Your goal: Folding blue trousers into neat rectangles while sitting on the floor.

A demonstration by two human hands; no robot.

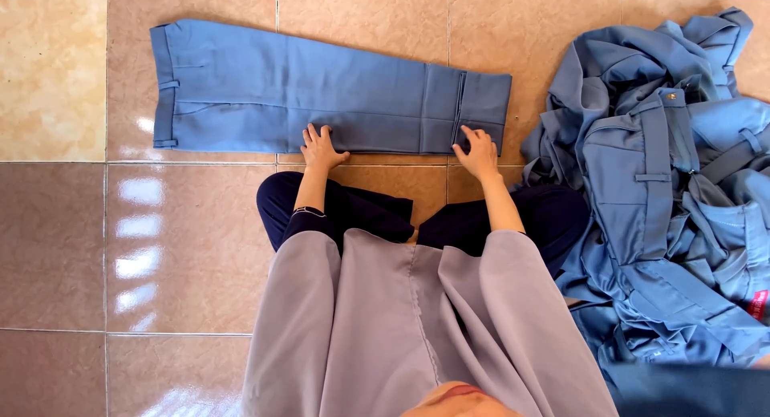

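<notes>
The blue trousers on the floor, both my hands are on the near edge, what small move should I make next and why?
Probably fold the hem end over toward the waistband. The blue trousers lie flat and lengthwise on the tiles, the left hand presses the middle of the near edge, and the right hand already rests at the hem end, ready to lift it.

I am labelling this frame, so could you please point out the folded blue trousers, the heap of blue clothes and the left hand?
folded blue trousers (pixel 321 88): head view, mid leg panel.
heap of blue clothes (pixel 642 184): head view, topmost garment.
left hand (pixel 321 148): head view, back of hand.
</notes>
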